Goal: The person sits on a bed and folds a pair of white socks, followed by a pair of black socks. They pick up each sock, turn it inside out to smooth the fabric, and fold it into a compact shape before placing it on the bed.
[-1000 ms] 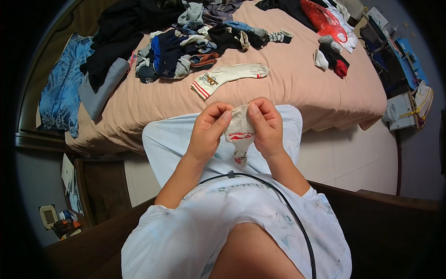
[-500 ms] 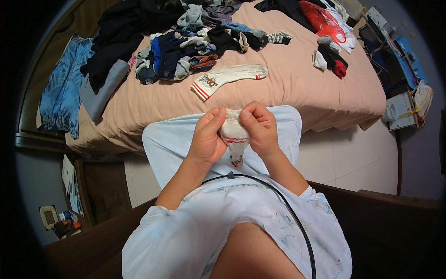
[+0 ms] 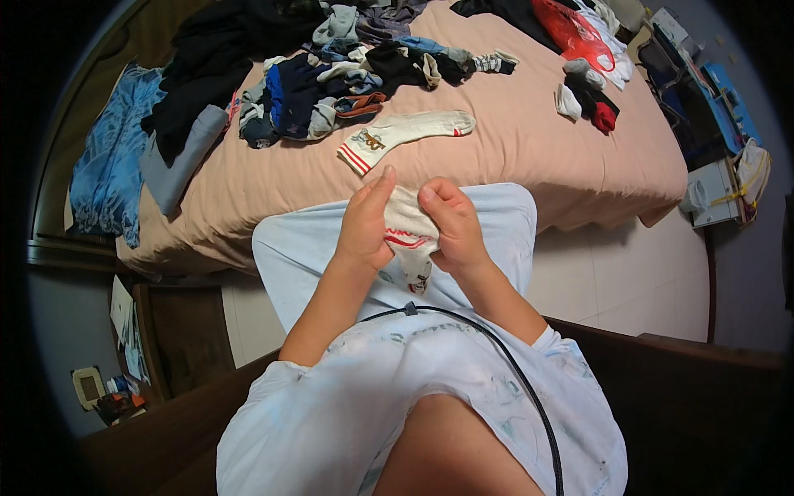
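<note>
Above my lap, a cream sock (image 3: 410, 217) with red bands hangs between my two hands. On its left edge my left hand (image 3: 365, 221) grips it, thumb pointing up along the fabric. My right hand (image 3: 457, 221) has the opposite edge pinched between thumb and curled fingers. The lower end of the sock dangles, showing a small dark and red pattern. Just beyond my hands, another cream sock (image 3: 409, 135) lies flat on the bed, with red stripes at its cuff and a brown figure on it.
Several socks lie in a mixed heap (image 3: 322, 95) on the peach bedspread (image 3: 513, 157). A smaller dark, white and red group of socks (image 3: 589, 97) is at the right. Dark clothes and a folded grey cloth (image 3: 184, 161) lie left. A black cord (image 3: 521, 376) crosses my lap.
My left thumb has lifted and straightened, and my hands have shifted slightly. The held sock is spread wider, so more of its red bands shows.
</note>
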